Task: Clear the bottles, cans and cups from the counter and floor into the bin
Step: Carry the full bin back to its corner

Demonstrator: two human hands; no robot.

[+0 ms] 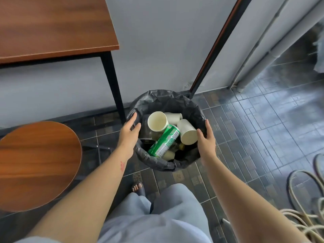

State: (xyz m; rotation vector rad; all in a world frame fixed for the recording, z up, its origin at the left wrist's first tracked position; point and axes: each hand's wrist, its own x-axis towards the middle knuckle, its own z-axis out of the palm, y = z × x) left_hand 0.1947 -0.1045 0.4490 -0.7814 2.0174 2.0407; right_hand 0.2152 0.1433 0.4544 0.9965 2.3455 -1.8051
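A round bin lined with a black bag stands on the tiled floor against the wall. Inside it lie a green can, three white paper cups and some clear plastic pieces I cannot make out well. My left hand rests at the bin's left rim with fingers spread. At the right rim is my right hand, also spread. Whether either hand grips the rim is unclear; neither holds a cup or can.
A brown table with a black leg stands left of the bin. A round wooden stool is at the near left. Coiled hose lies at the near right. A dark pole leans behind the bin.
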